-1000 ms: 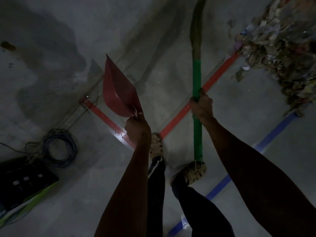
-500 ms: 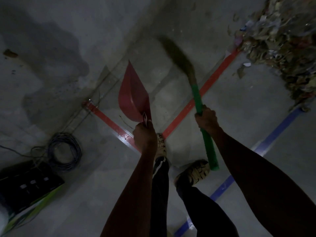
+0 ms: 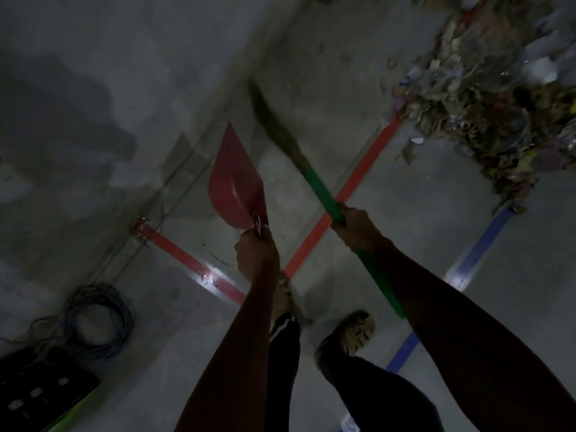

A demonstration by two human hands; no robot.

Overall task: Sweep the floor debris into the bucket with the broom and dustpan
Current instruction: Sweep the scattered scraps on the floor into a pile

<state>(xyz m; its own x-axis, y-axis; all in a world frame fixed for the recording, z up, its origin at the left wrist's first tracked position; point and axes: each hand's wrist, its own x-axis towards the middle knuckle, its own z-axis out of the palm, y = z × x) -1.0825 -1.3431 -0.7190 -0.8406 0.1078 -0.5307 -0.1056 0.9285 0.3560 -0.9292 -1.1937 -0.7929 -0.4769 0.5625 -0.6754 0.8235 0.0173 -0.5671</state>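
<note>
Debris (image 3: 486, 126) lies in a big loose heap on the gray floor (image 3: 389, 219), at the upper right of the view, well apart from the person's feet. It looks like dry leaves mixed with scraps of paper and plastic, and some small pieces lie scattered at its left edge. One end of a strip of red tape (image 3: 352, 188) reaches the heap, and a strip of blue tape (image 3: 477, 254) runs below it.

The broom (image 3: 314, 185) crosses the middle of the view in a slant. Its green handle goes from lower right to upper left, and its brownish bristle end is blurred, pointing away from the heap. The right hand (image 3: 355, 229) is clenched around the green handle, about in the middle of its length.

The dustpan (image 3: 233, 182) is red and stands nearly on edge, with its wide mouth pointing up and away from the person, just beside the broom on the left. The left hand (image 3: 255, 254) grasps its short handle from below, fingers curled around it.

A coil of cable (image 3: 96, 319) lies on the floor at the lower left, and near it, in the corner, a dark box (image 3: 40, 391) with a green edge. Both feet (image 3: 349, 335) in light sandals stand between the two arms, near where the red strips meet.
</note>
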